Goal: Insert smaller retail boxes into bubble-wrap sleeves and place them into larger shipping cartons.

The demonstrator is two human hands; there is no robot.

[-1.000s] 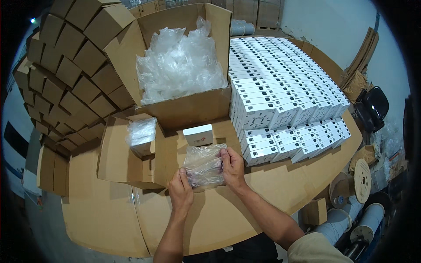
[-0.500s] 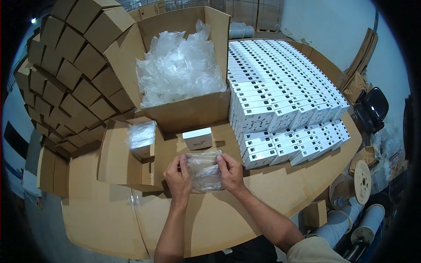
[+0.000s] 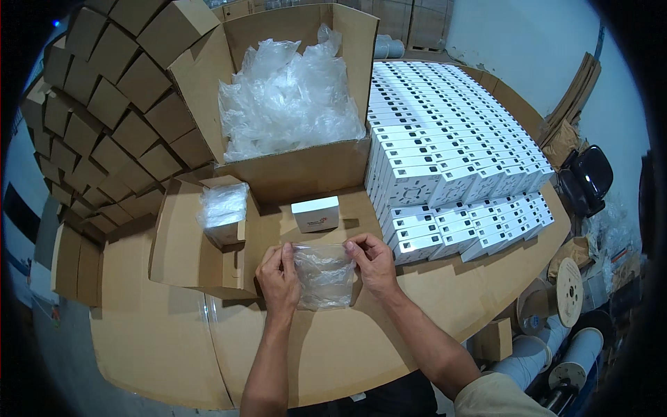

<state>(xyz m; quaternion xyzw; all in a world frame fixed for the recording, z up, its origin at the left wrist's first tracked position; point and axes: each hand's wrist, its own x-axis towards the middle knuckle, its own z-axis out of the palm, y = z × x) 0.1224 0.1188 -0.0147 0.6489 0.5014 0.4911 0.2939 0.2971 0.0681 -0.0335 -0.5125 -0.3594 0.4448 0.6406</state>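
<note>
A clear plastic bag [image 3: 324, 278] is stretched between my hands over the cardboard-covered table. My left hand [image 3: 279, 278] pinches its upper left corner between thumb and fingers. At the upper right corner, my right hand [image 3: 374, 264] grips it the same way. Just beyond the bag stands a small white box [image 3: 316, 214] with a red mark on its front. To the left, an open carton [image 3: 184, 243] holds white boxes wrapped in clear plastic [image 3: 224, 206].
A large open carton [image 3: 299, 167] full of crumpled clear bags [image 3: 285, 101] stands at the back. Rows of stacked white boxes [image 3: 451, 160] fill the right side. Brown cartons [image 3: 111, 118] pile up at the left. Cable spools [image 3: 570, 292] lie beyond the table's right edge.
My right hand has shifted slightly right, and the bag's top edge is drawn straighter between both hands. The view has moved a little; the white box stays standing.
</note>
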